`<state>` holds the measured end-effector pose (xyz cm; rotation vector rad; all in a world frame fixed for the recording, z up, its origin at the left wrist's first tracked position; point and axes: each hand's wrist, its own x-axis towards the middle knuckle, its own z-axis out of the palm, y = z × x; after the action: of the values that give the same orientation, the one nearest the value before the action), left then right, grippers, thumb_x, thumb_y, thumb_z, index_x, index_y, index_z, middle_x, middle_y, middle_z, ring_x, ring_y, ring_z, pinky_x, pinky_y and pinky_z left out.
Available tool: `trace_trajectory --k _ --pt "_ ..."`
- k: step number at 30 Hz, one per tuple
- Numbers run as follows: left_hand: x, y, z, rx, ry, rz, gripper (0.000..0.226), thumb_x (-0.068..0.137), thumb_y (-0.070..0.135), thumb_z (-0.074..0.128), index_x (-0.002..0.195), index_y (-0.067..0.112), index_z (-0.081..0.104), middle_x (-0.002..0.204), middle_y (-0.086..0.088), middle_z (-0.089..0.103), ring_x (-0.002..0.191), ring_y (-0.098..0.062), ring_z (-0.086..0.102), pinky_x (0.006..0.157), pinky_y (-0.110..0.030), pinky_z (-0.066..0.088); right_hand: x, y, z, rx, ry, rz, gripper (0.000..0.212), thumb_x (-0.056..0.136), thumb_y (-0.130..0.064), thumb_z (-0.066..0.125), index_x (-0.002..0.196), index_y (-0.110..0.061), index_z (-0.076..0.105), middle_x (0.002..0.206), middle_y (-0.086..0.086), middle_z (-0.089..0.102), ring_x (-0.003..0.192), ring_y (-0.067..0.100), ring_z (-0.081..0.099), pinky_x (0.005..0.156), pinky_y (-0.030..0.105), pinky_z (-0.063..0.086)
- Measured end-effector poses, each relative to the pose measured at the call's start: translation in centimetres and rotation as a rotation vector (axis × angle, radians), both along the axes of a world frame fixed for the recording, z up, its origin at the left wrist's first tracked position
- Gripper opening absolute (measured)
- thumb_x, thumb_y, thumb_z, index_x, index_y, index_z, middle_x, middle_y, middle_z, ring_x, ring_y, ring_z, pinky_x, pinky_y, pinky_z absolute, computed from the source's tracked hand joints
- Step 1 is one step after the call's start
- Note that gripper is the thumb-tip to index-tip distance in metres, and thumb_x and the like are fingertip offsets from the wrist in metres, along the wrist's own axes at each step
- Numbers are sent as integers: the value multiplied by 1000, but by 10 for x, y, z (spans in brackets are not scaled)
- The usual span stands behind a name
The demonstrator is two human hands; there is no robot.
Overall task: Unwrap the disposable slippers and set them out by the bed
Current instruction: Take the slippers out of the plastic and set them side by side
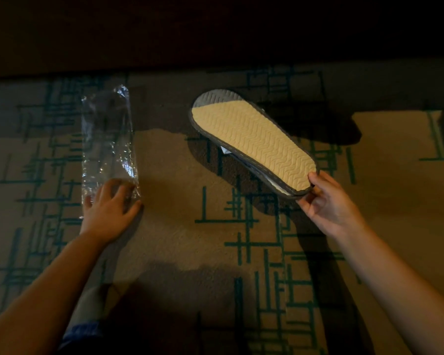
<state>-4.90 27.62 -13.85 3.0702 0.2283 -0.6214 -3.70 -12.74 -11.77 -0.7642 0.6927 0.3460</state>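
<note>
The disposable slippers [251, 142] are stacked flat together, with a tan ribbed sole and grey stitched edge facing up. They hang just above the carpet, toe pointing up-left. My right hand [326, 203] pinches their heel end between thumb and fingers. The empty clear plastic wrapper [108, 142] lies flat on the carpet to the left. My left hand [110, 211] rests palm down on the wrapper's near end, fingers spread.
The floor is beige carpet [180, 206] with dark green line patterns. A dark bed base or furniture edge [215, 34] runs across the top of the view. A bit of blue cloth [82, 331] shows at the bottom left.
</note>
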Motion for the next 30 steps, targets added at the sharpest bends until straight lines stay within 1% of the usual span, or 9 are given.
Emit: trace_trajectory --k 8,10,13,16,18,20,24,26,30 --pt "13 -46 22 -112 -340 -127 74 76 51 51 138 20 29 152 -15 13 141 -35 12 111 -62 16 5 5 -9 24 29 47 15 86 -6 54 81 -15 65 69 -2 75 65 9 72 55 22 59" --pt "23 -68 28 -146 -430 -321 74 74 51 52 138 22 31 150 -12 15 140 -33 12 110 -63 18 6 1 -5 53 18 71 10 65 -12 72 75 -15 72 70 0 75 66 11 72 54 22 59" --pt "36 -96 27 -123 -414 -517 76 72 47 56 140 25 29 149 -12 18 140 -33 15 110 -62 16 10 -15 -7 84 16 145 30 36 -15 86 65 -15 78 76 4 76 68 13 73 57 24 60" --pt "44 -113 26 -219 -388 -634 65 76 31 60 136 17 38 141 -18 41 131 -34 36 106 -56 33 16 -39 -4 134 36 161 52 25 -13 93 75 -9 79 87 10 75 79 20 74 68 29 60" --pt "44 -120 26 -359 -430 -716 46 81 20 57 125 9 50 124 -19 59 112 -31 56 88 -44 52 19 -56 2 153 35 162 59 20 -12 93 78 -7 79 89 11 76 82 22 74 69 31 61" --pt "40 -130 28 -414 -436 -759 38 82 19 56 118 10 52 115 -15 65 101 -27 62 77 -35 55 23 -68 11 173 22 132 61 21 -11 93 80 -6 78 85 11 76 79 21 74 66 29 61" --pt "30 -156 28 -480 -428 -692 36 79 23 59 114 15 55 106 -8 69 94 -18 60 72 -28 54 29 -80 17 155 26 -9 84 15 -23 94 94 -12 66 80 8 76 72 19 74 56 27 60" --pt "25 -175 30 -551 -414 -581 30 79 25 58 108 16 62 94 -3 71 84 -14 62 67 -26 53 29 -79 16 133 4 -47 85 15 -38 92 93 -16 67 83 7 77 77 21 74 64 37 61" --pt "9 -224 37 -592 -373 -429 31 78 30 56 105 19 66 98 0 70 87 -15 64 68 -26 53 9 -50 19 -93 39 171 91 48 -46 78 132 -28 46 109 2 69 91 19 67 73 38 56"
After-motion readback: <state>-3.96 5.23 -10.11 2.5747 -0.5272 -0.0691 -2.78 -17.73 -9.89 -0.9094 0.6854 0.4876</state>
